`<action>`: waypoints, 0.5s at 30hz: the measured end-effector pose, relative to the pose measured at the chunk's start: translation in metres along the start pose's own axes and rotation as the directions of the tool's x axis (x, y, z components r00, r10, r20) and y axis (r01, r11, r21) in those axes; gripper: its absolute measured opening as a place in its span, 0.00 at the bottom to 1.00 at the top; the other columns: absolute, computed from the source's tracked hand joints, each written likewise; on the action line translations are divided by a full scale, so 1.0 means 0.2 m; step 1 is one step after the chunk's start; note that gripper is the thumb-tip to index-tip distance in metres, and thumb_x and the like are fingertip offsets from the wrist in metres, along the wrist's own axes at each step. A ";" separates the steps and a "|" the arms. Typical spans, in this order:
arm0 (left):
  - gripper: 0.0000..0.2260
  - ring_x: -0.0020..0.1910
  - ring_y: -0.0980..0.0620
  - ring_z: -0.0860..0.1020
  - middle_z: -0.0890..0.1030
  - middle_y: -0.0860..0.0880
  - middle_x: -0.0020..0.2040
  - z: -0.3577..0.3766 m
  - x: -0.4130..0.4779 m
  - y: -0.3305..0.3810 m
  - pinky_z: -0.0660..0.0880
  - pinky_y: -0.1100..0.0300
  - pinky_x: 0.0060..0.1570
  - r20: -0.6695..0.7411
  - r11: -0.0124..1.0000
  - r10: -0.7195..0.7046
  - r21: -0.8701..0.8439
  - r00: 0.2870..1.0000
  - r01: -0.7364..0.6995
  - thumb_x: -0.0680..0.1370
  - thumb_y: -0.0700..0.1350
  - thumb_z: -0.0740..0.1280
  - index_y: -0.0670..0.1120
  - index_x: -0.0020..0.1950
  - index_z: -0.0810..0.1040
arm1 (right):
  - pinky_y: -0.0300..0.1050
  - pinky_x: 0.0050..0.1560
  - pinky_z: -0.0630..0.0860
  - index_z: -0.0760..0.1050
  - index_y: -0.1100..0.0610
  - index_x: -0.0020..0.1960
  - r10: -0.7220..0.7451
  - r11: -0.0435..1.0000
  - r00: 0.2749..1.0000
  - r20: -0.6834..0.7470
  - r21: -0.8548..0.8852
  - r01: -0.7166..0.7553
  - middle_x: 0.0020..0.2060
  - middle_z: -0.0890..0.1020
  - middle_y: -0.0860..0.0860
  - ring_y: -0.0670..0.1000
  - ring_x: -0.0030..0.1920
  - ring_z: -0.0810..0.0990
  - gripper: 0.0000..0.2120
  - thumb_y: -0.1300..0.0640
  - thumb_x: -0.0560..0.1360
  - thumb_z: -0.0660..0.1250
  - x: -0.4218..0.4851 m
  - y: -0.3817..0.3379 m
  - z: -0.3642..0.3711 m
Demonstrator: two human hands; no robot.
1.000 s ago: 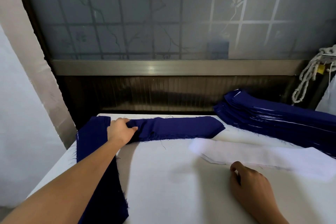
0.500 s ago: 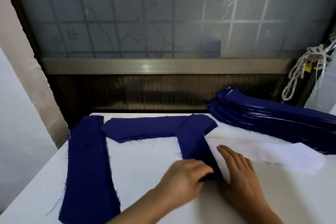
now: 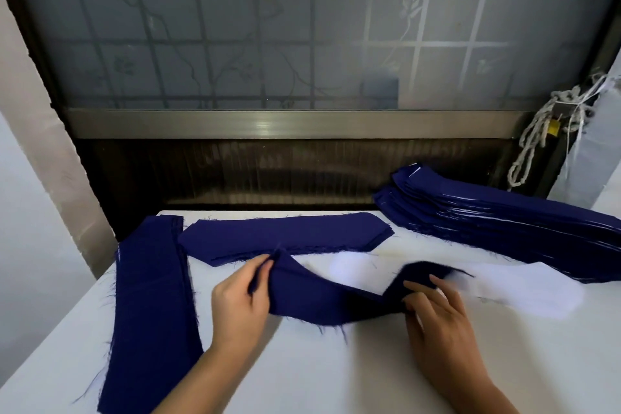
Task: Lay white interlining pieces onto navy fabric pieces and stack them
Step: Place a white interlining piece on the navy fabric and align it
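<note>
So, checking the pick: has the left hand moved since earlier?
Yes: the left hand came nearer, off the far navy pile, pinching a navy piece.

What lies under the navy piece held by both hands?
White interlining shows on the table beneath its right part. The navy piece and right hand cover its middle, hiding its full outline.

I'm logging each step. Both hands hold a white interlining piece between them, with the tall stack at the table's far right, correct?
Not quite. In the head view the left hand and right hand hold a navy fabric piece between them; the white interlining piece lies on the table. The tall stack is at the table's far right.
</note>
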State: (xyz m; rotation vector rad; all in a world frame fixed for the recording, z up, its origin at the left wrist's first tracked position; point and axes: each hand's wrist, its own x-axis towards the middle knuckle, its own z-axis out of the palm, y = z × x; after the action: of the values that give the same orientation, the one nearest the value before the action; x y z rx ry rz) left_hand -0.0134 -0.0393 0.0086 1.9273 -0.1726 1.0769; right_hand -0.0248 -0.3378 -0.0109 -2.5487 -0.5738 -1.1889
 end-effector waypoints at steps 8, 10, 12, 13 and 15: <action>0.10 0.25 0.52 0.72 0.72 0.53 0.23 -0.02 -0.03 -0.04 0.71 0.55 0.28 -0.022 0.947 -0.292 0.133 0.956 0.292 0.81 0.47 0.66 0.44 0.42 0.80 | 0.54 0.64 0.62 0.78 0.64 0.58 0.327 0.929 0.941 -0.088 -0.151 -0.337 0.41 0.83 0.55 0.57 0.51 0.74 0.21 0.53 0.73 0.58 -0.09 0.25 -0.20; 0.12 0.24 0.52 0.72 0.72 0.52 0.22 -0.01 -0.03 -0.03 0.71 0.53 0.27 -0.011 0.942 -0.292 0.168 0.956 0.290 0.80 0.47 0.67 0.46 0.37 0.78 | 0.55 0.60 0.62 0.77 0.62 0.58 0.457 0.871 0.880 -0.129 -0.136 -0.472 0.40 0.82 0.52 0.60 0.47 0.76 0.20 0.53 0.70 0.60 -0.10 0.28 -0.23; 0.13 0.24 0.52 0.72 0.71 0.53 0.22 -0.01 -0.03 -0.04 0.70 0.55 0.27 -0.011 0.930 -0.307 0.207 0.952 0.303 0.80 0.47 0.67 0.48 0.35 0.75 | 0.54 0.59 0.61 0.75 0.59 0.58 0.576 0.796 0.794 -0.195 -0.086 -0.599 0.40 0.82 0.53 0.62 0.46 0.77 0.18 0.54 0.70 0.62 -0.09 0.28 -0.23; 0.13 0.25 0.53 0.73 0.72 0.53 0.23 -0.01 -0.03 -0.05 0.70 0.55 0.27 -0.012 0.921 -0.326 0.221 0.945 0.321 0.80 0.47 0.68 0.49 0.35 0.76 | 0.54 0.59 0.61 0.74 0.58 0.58 0.620 0.761 0.752 -0.224 -0.061 -0.646 0.41 0.82 0.55 0.63 0.46 0.77 0.17 0.52 0.72 0.61 -0.09 0.28 -0.23; 0.08 0.29 0.55 0.76 0.77 0.55 0.27 -0.02 -0.03 -0.07 0.73 0.56 0.31 -0.001 0.891 -0.386 0.257 0.922 0.374 0.79 0.47 0.69 0.48 0.41 0.81 | 0.55 0.60 0.60 0.73 0.57 0.57 0.707 0.682 0.664 -0.244 -0.016 -0.731 0.42 0.81 0.59 0.63 0.48 0.77 0.18 0.48 0.73 0.59 -0.10 0.29 -0.24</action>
State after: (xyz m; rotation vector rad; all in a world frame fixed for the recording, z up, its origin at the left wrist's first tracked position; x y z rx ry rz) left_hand -0.0126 -0.0306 -0.0046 2.1021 0.3222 0.8144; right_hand -0.0411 -0.4125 -0.0006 -2.2833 0.5563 -1.1609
